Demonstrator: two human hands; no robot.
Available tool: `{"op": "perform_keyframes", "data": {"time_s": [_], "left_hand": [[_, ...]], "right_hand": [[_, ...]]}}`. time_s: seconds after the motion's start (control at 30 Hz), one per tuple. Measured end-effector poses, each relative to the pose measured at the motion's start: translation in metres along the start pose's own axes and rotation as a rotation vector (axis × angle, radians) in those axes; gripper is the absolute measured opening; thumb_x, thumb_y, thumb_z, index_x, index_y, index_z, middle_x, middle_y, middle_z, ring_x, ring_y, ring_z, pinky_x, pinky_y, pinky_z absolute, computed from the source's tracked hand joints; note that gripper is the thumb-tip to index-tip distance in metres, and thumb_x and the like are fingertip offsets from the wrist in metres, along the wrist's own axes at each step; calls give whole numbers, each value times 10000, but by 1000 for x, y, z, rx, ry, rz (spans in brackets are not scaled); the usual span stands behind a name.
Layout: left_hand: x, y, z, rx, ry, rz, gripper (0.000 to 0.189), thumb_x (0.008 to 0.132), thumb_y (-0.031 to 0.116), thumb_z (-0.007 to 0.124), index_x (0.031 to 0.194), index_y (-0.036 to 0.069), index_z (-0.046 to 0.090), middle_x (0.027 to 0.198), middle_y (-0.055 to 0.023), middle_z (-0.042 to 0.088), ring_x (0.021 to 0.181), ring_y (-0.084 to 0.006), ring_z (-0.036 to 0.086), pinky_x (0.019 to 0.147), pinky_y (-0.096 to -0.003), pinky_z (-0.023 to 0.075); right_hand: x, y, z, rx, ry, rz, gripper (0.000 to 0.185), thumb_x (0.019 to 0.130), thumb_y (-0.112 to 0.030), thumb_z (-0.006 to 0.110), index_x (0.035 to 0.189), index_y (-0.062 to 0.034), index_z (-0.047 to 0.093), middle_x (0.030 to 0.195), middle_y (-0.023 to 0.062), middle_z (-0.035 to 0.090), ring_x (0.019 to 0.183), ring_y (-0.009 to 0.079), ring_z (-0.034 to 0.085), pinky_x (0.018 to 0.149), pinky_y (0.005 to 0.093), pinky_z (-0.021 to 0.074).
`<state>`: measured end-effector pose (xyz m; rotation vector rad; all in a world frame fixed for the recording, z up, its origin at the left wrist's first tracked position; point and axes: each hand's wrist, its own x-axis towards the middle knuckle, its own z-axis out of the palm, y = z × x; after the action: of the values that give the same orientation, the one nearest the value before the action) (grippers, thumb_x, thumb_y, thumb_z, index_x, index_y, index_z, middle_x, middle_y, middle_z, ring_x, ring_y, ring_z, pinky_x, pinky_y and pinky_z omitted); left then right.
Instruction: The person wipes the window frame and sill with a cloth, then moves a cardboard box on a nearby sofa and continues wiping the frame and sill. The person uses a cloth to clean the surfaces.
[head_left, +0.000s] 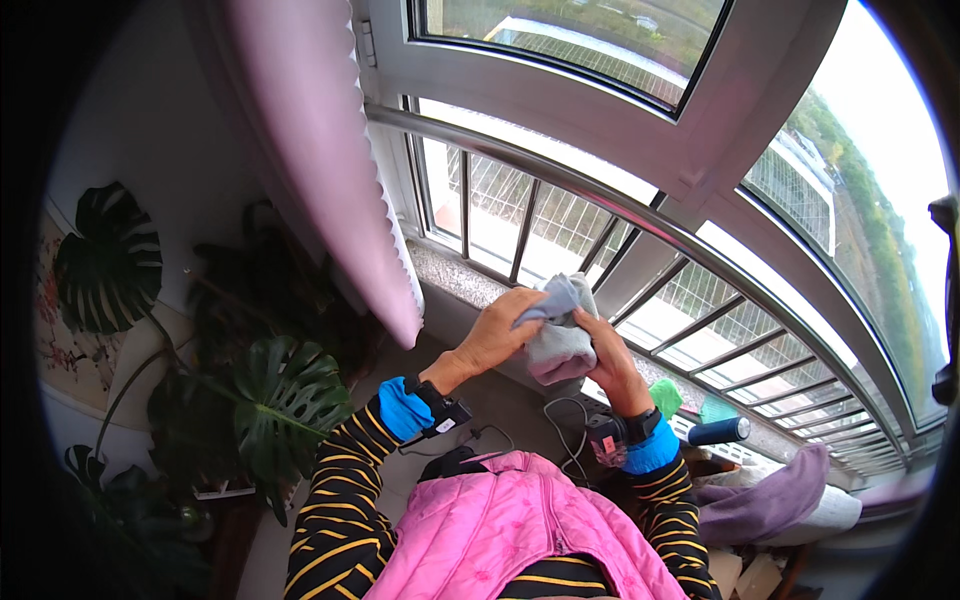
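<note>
Both of my hands are raised in front of me near the barred window, holding bundled cloth. My left hand (499, 334) grips a blue-grey cloth (553, 300) at its upper left side. My right hand (609, 356) is closed around the right side of a folded light grey cloth (561, 349), which has a pinkish lower fold. The two cloths touch, and where one ends and the other begins is partly hidden by the fingers. Behind them run the granite sill (450, 271) and a metal railing (536, 157).
A pink curtain (315, 150) hangs at the left, beside large-leaved potted plants (289, 397). At the right are a dark blue bottle (716, 431), a green cloth (665, 396) and a purple towel (765, 499). A cable (581, 420) hangs below my hands.
</note>
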<state>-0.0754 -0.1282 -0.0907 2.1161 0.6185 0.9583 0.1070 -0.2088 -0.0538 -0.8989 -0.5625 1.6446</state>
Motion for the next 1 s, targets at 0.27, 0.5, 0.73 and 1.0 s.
{"op": "perform_keyframes", "data": {"time_s": [0.27, 0.5, 0.73, 1.0], "left_hand": [[20, -23, -67, -913, 526, -397, 405, 931, 332, 541, 1178, 12, 540, 1075, -51, 609, 949, -133, 604, 816, -275, 493], [67, -26, -153, -206, 860, -135, 458, 973, 345, 462, 1214, -43, 497, 1098, -109, 585, 1025, -215, 541, 913, -328, 408], [144, -61, -208, 181, 1031, 60, 466, 982, 337, 441, 1206, -69, 491, 1081, -267, 585, 989, -360, 573, 876, -369, 443], [164, -99, -272, 219, 1264, 119, 346, 968, 220, 466, 1129, -82, 518, 1017, -249, 598, 887, -335, 579, 826, -388, 458]], "right_hand": [[-31, -79, 9, -319, 340, -526, 426, 936, -292, 550, 1198, 35, 471, 1001, 129, 613, 827, 193, 658, 618, 296, 591], [-9, -110, -8, -1686, 695, -1364, 533, 812, -1, 614, 1322, -82, 479, 1279, 152, 543, 1175, 323, 519, 1024, 449, 371], [24, -121, -30, -2066, 766, -1150, 622, 675, -59, 747, 1248, -170, 530, 1241, 59, 532, 1173, 274, 479, 1040, 473, 303], [28, -123, -27, -2030, 792, -1103, 619, 669, -87, 753, 1244, -178, 543, 1237, 62, 536, 1152, 272, 488, 1032, 468, 301]]}}
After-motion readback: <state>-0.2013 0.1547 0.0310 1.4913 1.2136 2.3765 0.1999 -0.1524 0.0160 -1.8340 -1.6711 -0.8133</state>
